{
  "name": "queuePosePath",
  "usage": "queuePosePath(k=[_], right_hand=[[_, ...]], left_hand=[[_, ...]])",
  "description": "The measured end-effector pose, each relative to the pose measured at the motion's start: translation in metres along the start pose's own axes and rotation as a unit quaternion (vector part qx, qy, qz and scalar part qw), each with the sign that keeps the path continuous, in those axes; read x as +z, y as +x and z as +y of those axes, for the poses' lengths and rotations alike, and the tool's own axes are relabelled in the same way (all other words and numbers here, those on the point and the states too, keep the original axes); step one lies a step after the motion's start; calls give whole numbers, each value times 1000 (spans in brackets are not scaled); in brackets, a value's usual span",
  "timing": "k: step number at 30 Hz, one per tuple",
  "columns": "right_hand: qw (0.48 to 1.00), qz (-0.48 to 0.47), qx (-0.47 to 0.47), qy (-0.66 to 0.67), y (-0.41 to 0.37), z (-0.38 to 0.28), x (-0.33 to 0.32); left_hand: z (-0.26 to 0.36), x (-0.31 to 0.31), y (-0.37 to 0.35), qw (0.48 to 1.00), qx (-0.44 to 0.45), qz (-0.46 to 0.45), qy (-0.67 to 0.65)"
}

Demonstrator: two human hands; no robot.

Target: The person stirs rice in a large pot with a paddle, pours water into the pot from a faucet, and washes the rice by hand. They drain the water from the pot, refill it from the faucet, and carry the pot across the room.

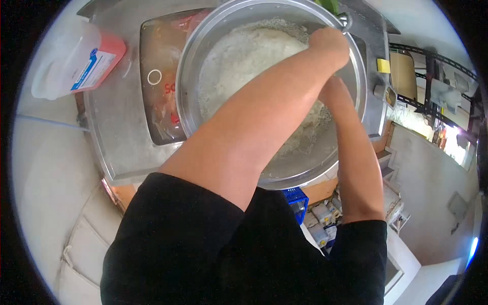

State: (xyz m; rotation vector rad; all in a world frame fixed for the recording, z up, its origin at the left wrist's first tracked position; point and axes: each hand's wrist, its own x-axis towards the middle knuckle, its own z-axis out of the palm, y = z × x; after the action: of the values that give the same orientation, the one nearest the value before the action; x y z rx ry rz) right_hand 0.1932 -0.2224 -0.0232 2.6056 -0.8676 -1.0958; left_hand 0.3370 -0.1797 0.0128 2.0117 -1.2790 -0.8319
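Observation:
A wide metal bowl [362, 84] stands over the sink, holding a large heap of white, wet-looking rice grains [244, 56]. My left arm reaches across the bowl to its right side. There my left hand [329, 41] is bent downward inside the rim, close to a metal tap fitting [345, 22]. Just below it is my right hand [333, 89], at the right inner part of the bowl beside the rice. The fingers of both hands are hidden, so what they hold cannot be made out.
On the left lies a sink basin [147, 109] with a clear plastic bag [165, 61] in it. A jug of pink liquid [96, 58] stands farther left. A yellow sponge [383, 65] and small metal container [385, 95] are at right. Below is a blue crate [296, 201].

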Motion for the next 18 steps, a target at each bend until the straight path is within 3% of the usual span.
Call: queuePosePath(k=[2, 4, 6, 8, 9, 10, 11, 12, 13, 15, 18], right_hand=[[992, 52, 92, 71, -33, -11, -14], [993, 52, 73, 74, -53, -17, -50], [960, 75, 178, 201, -43, -22, -54], [974, 48, 148, 166, -3, -25, 19], [978, 95, 98, 157, 11, -32, 46], [979, 118, 71, 153, 8, -36, 42], [978, 140, 45, 147, 6, -41, 39], [981, 89, 62, 158, -20, -45, 5], [982, 39, 78, 168, -42, -45, -23], [979, 32, 104, 173, -68, -35, -51], [963, 56, 133, 229, -35, -31, -14]], left_hand=[[-2, 1, -4, 999, -37, -2, -24], [-3, 6, 9, 999, -24, -46, -8], [4, 5, 7, 999, -26, -24, -12], [6, -3, 5, 996, -63, -24, -56], [-1, 6, 14, 994, -63, -24, -81], [0, 2, 25, 995, -61, -20, -78], [2, 1, 32, 995, -60, -78, -25], [6, -1, 35, 989, -58, -137, 27], [15, -8, 25, 989, -58, -137, 26], [32, -19, -1, 991, -121, -55, 21], [28, -18, -3, 991, -120, -52, 21]])
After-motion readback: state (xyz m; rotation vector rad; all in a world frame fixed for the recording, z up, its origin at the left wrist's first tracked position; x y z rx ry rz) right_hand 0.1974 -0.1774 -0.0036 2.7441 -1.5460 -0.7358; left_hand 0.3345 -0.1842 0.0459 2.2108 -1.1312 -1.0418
